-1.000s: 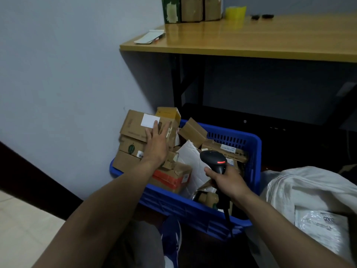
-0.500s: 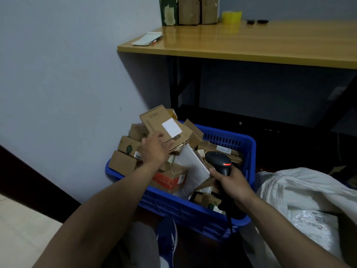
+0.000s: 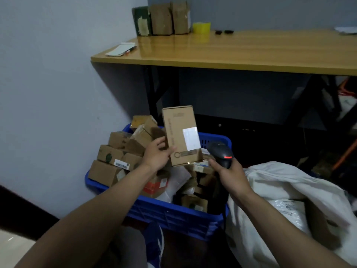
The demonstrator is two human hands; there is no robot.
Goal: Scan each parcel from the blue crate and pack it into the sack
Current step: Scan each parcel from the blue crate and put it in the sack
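Cardboard parcel [image 3: 180,136], one, gripped by left hand [image 3: 157,156]; scanner [image 3: 221,153], one, by right hand [image 3: 230,176]

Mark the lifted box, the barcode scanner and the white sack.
lifted box [image 3: 176,132], head view, on its brown front face.
barcode scanner [image 3: 220,151], head view, on its black head.
white sack [image 3: 280,182], head view, on its folded upper cloth.

Matt brown cardboard parcel [image 3: 180,135] with glossy white label [image 3: 191,137], moulded blue plastic crate [image 3: 173,213], matt black plastic scanner [image 3: 222,153], woven white sack [image 3: 286,182], glossy wood-finish tabletop [image 3: 241,49]
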